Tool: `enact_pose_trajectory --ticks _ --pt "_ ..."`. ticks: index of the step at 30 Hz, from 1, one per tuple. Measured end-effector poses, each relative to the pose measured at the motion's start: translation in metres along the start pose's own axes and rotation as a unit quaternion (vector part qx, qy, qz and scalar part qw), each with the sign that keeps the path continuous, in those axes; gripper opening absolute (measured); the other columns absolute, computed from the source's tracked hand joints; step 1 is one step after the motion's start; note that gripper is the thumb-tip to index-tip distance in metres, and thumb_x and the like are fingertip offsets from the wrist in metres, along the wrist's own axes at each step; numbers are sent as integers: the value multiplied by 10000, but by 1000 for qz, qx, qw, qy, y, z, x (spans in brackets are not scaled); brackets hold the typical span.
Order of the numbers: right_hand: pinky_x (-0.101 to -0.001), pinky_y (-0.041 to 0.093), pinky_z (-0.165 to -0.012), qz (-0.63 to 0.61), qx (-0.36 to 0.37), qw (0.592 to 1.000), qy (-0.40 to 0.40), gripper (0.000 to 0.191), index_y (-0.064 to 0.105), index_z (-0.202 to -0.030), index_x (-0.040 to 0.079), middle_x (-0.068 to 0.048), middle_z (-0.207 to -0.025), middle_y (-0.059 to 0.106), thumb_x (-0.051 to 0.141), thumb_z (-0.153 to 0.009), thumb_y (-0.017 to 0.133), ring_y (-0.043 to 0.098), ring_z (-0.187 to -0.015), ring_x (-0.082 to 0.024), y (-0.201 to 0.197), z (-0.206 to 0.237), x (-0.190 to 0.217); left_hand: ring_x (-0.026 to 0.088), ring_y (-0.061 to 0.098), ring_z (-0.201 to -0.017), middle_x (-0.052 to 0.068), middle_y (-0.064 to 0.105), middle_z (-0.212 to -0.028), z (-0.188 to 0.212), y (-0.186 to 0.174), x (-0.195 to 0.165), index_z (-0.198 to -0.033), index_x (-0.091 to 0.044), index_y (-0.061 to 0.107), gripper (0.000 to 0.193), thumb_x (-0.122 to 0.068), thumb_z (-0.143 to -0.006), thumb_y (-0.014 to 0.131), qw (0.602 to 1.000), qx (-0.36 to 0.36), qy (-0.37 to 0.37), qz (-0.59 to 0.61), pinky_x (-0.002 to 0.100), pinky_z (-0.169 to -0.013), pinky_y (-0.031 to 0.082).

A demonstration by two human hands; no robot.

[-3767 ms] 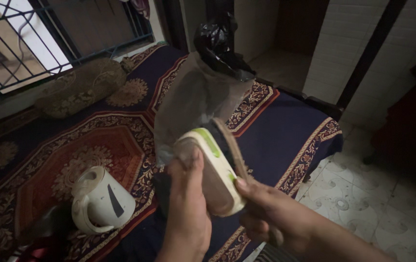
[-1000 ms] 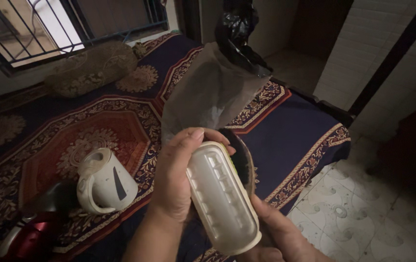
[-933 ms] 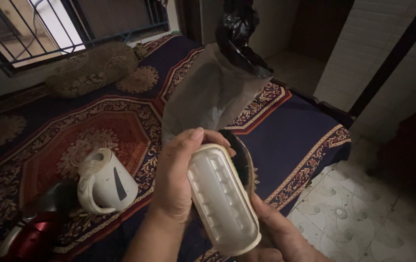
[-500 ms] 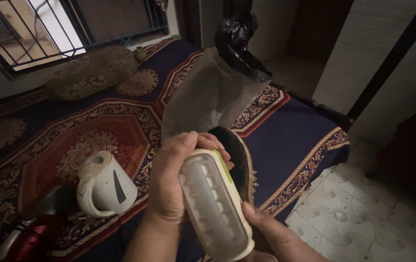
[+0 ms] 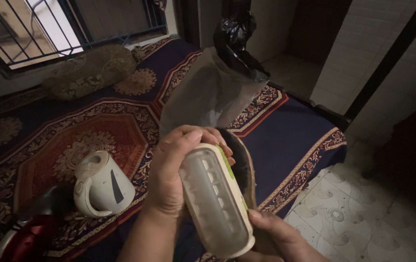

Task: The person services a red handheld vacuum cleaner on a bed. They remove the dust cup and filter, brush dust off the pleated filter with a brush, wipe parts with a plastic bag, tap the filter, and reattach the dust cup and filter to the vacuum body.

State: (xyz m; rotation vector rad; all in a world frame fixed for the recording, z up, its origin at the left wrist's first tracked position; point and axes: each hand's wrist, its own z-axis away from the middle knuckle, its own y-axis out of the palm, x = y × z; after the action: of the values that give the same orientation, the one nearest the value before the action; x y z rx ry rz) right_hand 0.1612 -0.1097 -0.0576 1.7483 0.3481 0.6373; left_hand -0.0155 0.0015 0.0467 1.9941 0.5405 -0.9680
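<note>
I hold an oblong cream appliance with green trim [image 5: 215, 201] in front of me, its translucent ribbed face turned up toward me. My left hand [image 5: 174, 170] wraps around its upper end from the left. My right hand [image 5: 276, 237] supports its lower end from below at the bottom edge of the view. A dark oval part with a tan rim [image 5: 244, 167] shows just behind the appliance, between it and the bed.
A bed with a dark blue and red patterned cover [image 5: 295, 131] lies below. On it are a white electric kettle [image 5: 101, 187], a red object [image 5: 23, 240], a bolster pillow [image 5: 91, 70], a translucent bag [image 5: 208, 92] and a black bag [image 5: 237, 34]. Tiled floor [image 5: 363, 213] lies to the right.
The appliance has turned from edge-on to showing its ribbed face, then tilted a little more to the right. Both hands have kept hold of it.
</note>
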Motion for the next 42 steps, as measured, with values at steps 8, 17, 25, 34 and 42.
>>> enact_pose_trajectory --ticks 8,17,25,34,42 --pt "-482 577 -956 73 -300 950 -56 679 569 -1435 -8 -249 -1200 728 332 -850 626 741 -1033 -305 -8 -4 -12 273 709 -822 193 679 -912 6 1 0 -906 12 665 259 -220 -950 558 1000 6 -5 -3 435 -799 627" --pt "-492 554 -979 84 -290 950 -83 677 553 -1462 5 -242 -1250 738 307 -859 615 724 -1072 -310 -5 -7 -15 248 719 -793 178 697 -914 12 3 2 -889 10 679 204 -163 -935 580 1000 -9 -22 5 405 -772 631" --pt "-214 496 -372 54 -257 965 7 514 657 -1335 63 -103 -785 699 407 -953 625 591 -427 -96 -8 -7 -4 253 741 -784 181 723 -871 5 -6 -2 -887 1 689 238 -207 -934 583 999 -23 -1 -28 409 -763 650" --pt "-194 373 -270 88 -301 949 14 525 599 -1369 62 -40 -553 605 394 -966 538 434 -297 -53 -8 -7 -1 245 726 -759 183 727 -845 7 -5 3 -900 7 694 259 -229 -953 603 999 -34 -31 8 380 -715 619" --pt "-168 415 -301 24 -268 963 14 540 507 -1471 83 -198 -819 735 353 -1004 477 463 -325 -29 -6 -5 -1 210 725 -707 161 737 -813 -1 -2 -1 -892 3 716 294 -260 -949 594 997 -31 -73 3 338 -673 614"
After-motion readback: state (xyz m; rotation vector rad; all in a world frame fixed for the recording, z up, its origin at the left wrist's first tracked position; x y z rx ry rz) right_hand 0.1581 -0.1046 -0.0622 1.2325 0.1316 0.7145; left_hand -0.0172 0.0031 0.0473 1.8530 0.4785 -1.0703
